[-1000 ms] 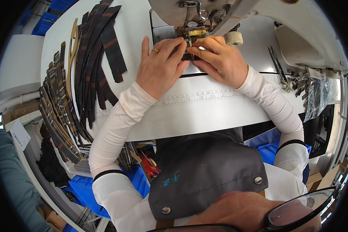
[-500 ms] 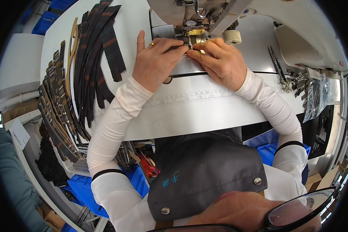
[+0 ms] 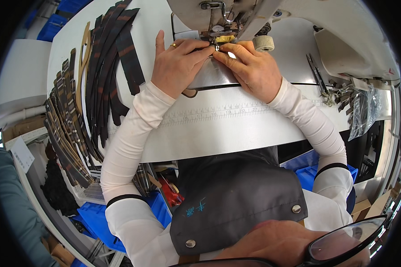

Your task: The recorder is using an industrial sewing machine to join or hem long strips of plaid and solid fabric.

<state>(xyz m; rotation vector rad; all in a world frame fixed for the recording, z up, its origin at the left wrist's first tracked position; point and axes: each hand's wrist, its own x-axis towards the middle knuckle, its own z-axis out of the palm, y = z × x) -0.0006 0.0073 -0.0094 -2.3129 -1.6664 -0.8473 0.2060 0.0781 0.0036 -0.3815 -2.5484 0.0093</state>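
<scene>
My left hand (image 3: 177, 66) and my right hand (image 3: 257, 73) meet at the presser foot (image 3: 217, 47) of a sewing machine (image 3: 249, 13). Both hands have thumb and fingers drawn together, the fingertips almost touching just in front of the foot. What they pinch is too small and too covered by the fingers to name. The left thumb sticks up, away from the other fingers, and a gold ring circles one left finger. Under the hands lies the machine's shiny metal plate (image 3: 218, 73).
Long dark striped fabric strips (image 3: 103, 66) lie on the white table (image 3: 200, 138) at left, with brown striped strips (image 3: 69, 120) over its edge. A printed ruler runs along the front. Tweezers (image 3: 316, 71), small scraps (image 3: 345, 94) and a clear plastic bag (image 3: 365, 111) are at right.
Both hands have shifted slightly away from me, closer to the presser foot. The fingers stay pinched together; the strips on the table have not moved.
</scene>
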